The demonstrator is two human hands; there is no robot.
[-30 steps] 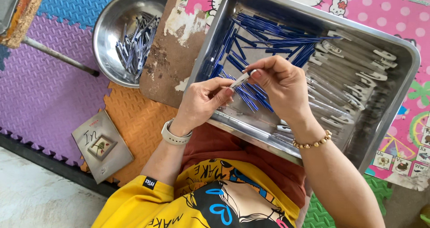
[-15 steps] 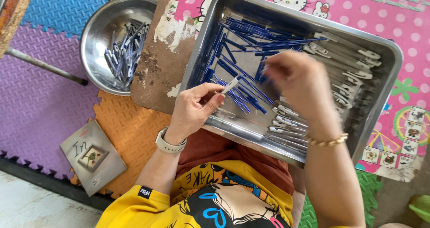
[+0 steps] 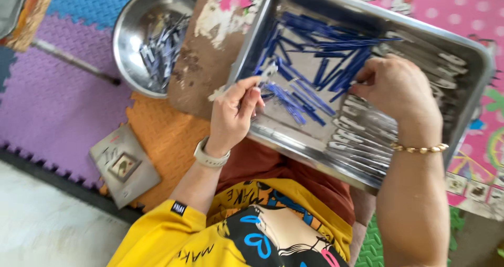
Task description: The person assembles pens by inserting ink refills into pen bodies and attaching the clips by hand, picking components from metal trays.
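Head cam: round steel bowl (image 3: 137, 33) w/ pieces beside tray (image 3: 475, 72).

We see a shiny rectangular steel tray (image 3: 475, 62) holding glossy blue plastic sticks (image 3: 315, 67). Left of it, our round polished metal bowl (image 3: 126, 41) sits on matt, textured foam mats (image 3: 58, 104).

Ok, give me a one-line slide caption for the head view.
Left hand pinches a slim piece over a steel tray of blue strips; right hand reaches among them.
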